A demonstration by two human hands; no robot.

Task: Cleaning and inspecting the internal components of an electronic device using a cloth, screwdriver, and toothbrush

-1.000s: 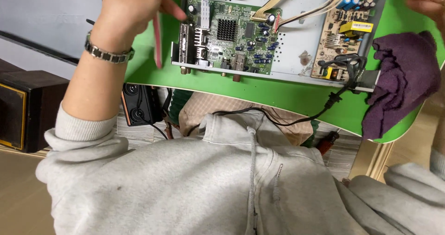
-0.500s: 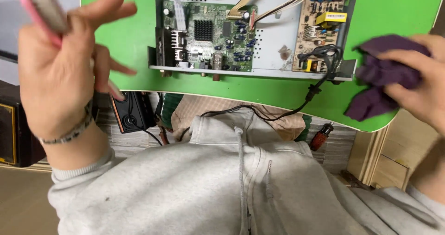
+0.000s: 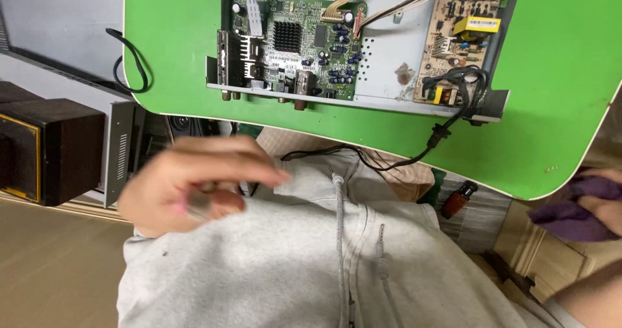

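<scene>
A small pink-tipped tool (image 3: 194, 202), blurred and hard to identify, sat pinched in the curled fingers of the person's left hand (image 3: 197, 185), which hung over the lap in front of a grey hooded sweatshirt (image 3: 311, 270), below the near edge of a green table (image 3: 557, 95). The fingers were pressed together around the tool; its far end could not be made out. At the right edge of the view, the right hand (image 3: 602, 202) was closed on a crumpled purple cloth (image 3: 573, 214), gripping it off the table's corner and well apart from the left hand.

On the table, beyond both hands, lay an opened electronic device on its grey metal chassis (image 3: 389, 62). A green circuit board (image 3: 295, 43) with a black finned heatsink occupied the left part of the chassis, its row of connectors facing the person. A tan power board (image 3: 460, 30) carrying a yellow component and blue capacitors lay at the right. Flat ribbon cables (image 3: 389, 7) ran across between the two boards. A black power cord (image 3: 402, 156) left the chassis near the tan board and dropped over the table's edge toward the sweatshirt. A second black cable (image 3: 133, 59) looped at the table's left edge. Below, to the left, stood a dark wooden speaker box (image 3: 45, 150).
</scene>
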